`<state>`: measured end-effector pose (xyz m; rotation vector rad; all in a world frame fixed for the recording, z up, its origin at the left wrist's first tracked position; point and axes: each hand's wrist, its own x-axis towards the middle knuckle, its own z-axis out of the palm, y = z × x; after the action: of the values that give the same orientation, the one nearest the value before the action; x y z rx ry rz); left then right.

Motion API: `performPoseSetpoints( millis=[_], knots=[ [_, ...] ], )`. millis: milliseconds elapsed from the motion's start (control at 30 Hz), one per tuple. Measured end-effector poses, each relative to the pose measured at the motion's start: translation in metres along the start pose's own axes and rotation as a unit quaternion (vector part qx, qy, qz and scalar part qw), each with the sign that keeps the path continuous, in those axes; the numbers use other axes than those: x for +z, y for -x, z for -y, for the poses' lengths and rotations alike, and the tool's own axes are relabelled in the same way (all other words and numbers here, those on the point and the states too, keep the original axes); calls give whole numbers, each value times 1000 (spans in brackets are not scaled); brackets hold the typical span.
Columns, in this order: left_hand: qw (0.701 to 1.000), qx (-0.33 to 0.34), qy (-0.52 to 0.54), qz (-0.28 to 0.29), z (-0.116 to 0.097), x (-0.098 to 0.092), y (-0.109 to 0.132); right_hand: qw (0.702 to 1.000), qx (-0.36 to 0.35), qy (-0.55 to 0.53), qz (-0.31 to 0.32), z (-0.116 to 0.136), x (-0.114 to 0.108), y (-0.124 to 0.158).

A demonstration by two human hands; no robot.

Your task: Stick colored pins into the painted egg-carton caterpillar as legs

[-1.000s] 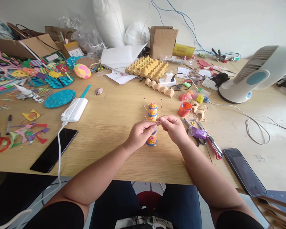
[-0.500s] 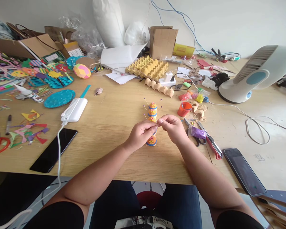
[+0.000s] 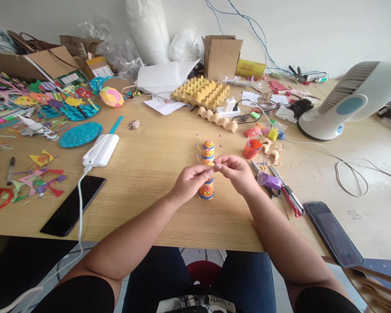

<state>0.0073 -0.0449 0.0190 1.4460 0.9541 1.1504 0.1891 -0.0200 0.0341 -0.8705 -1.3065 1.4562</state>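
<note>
Centrally, we have the painted row of humps (image 3: 206, 192) on the table (image 3: 169, 226), running from 12 o'clock to 6 o'clock, its middle hidden behind our fingers. We judge it light and fairly stiff, with thin walls that dent under pressure; we grip it low, on the flanks near the blue bands, and avoid the small facial details. The purple-tipped sticks (image 3: 200, 139), angled outward at 11 and 1 o'clock, look slender and easily snapped; we take these near the base.

From 8 o'clock, our left hand (image 3: 191, 182) keeps thumb and forefinger pinched; from 3 o'clock, our right hand (image 3: 237, 174) pinches likewise. Both appear to grip a small thin piece, mostly covered by the fingertips; we cannot tell whether either hand touches the row.

Farther out, we note the orange cup (image 3: 251, 149) at 2 o'clock, the purple packet (image 3: 270, 181) at 3, the utility knife (image 3: 291, 198) at 4 and the yellow egg tray (image 3: 203, 93) at 12.
</note>
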Motion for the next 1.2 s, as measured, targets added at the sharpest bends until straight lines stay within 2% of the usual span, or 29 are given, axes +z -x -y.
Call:
performPoseSetpoints(
  millis=[300,500,700,1000,1200],
  knots=[
    [1000,-5,11,19,2,1,1,1000,-5,10,2,7,3,2],
    [1000,0,9,18,4,0,0,1000,25,-6,-8,2,4,2],
    [1000,-11,3,14,7,0,1,997,37,-68,28,-1,-3,0],
    [999,-26,9,32,2,1,2,1000,5,-4,10,4,2,1],
    [997,-44,46,34,6,1,1,995,63,-70,30,3,-1,1]
  ],
)
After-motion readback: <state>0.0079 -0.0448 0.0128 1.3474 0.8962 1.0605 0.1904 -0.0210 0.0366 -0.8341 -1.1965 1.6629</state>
